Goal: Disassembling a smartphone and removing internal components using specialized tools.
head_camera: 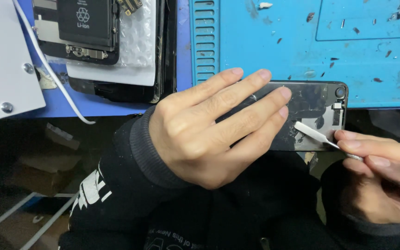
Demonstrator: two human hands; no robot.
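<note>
Phone back cover [318,99] lies at the counter's near edge, on the blue mat [265,41]. Scraping looks partway: residue remains near its camera end. Your left hand [209,129] presses flat, grip open; right hand [380,162] pinches the metal spudger [313,133].

Phone back panel [309,104]: its left half is hidden under the left hand [209,129].
Right hand [380,178]: cut off by the picture's right edge, beside the panel.
Metal tool [315,134]: handle hidden inside the fingers [371,148].
Opened phone [82,30]: above-left of the panel, cropped by the top edge.
</note>
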